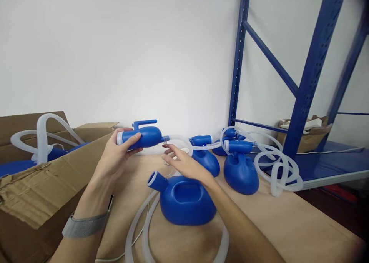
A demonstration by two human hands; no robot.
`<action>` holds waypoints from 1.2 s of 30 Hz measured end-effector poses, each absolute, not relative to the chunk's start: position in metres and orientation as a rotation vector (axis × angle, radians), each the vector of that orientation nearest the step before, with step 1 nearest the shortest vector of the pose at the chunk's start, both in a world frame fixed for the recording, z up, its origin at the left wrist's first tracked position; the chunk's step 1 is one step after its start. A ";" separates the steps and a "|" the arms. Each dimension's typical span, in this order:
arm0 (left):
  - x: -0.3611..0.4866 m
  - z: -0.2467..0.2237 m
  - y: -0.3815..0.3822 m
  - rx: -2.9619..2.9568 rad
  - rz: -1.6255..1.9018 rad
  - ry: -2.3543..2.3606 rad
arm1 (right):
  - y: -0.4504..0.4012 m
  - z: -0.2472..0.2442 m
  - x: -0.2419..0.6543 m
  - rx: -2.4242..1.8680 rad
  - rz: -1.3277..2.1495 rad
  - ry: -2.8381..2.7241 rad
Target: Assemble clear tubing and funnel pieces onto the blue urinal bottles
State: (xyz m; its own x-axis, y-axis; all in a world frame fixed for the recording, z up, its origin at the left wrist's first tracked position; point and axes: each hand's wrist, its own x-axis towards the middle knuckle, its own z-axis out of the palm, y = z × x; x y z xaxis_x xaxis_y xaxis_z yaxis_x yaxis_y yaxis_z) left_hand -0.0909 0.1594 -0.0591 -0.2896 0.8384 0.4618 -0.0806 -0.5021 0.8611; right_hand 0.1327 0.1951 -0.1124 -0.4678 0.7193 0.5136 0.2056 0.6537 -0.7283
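Observation:
My left hand (119, 147) is wrapped round a blue bottle-shaped funnel piece (147, 136), held level above the table with its white-rimmed mouth to the left. A blue handle sticks up from its top. At its narrow right end a metal clip (165, 140) sits by the joint with a clear hose (175, 138). My right hand (180, 160) is just below and right of that joint, palm turned up, fingers curled near the clip; whether they grip it is unclear. Below my right hand a blue jug (187, 203) with an open spout stands on the table.
An open cardboard box (46, 190) with hoses and blue parts stands at the left. More blue jugs (241, 174) with funnel pieces and coiled hoses (278, 167) are at the right. Behind them rises a blue metal rack (307, 70). A thin white cable crosses the wooden table (259, 220).

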 end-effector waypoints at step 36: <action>-0.009 -0.088 0.133 2.385 0.445 0.558 | 0.104 -0.169 0.168 -0.902 1.432 -1.882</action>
